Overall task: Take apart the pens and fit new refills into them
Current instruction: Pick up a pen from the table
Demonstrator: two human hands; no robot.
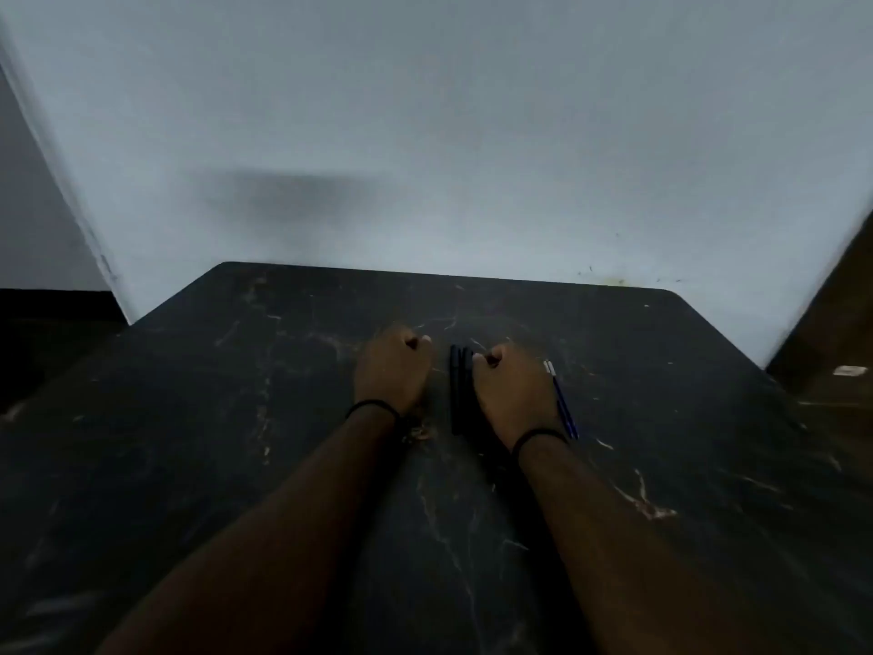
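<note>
I am sitting at a dark table (283,418) veined with pale streaks like marble, its far edge lying against a plain pale wall (425,134). I am stretching both forearms out over the tabletop, each wrist wearing a thin dark band. I am resting my left hand (393,366) on the surface as a fist, fingers curled under and thumb tucked at the top, holding nothing that I can see. I am keeping my right hand (512,390) curled the same way just to the right of it; whether it is gripping anything underneath I cannot tell. Between my two hands a small bundle of black pens (460,390) is lying side by side, pointing away from me, touching or nearly touching the inner edge of my right hand. Just beyond the outer edge of my right hand a thin blue refill (564,408) with a pale tip is lying on the table at a slight angle.
</note>
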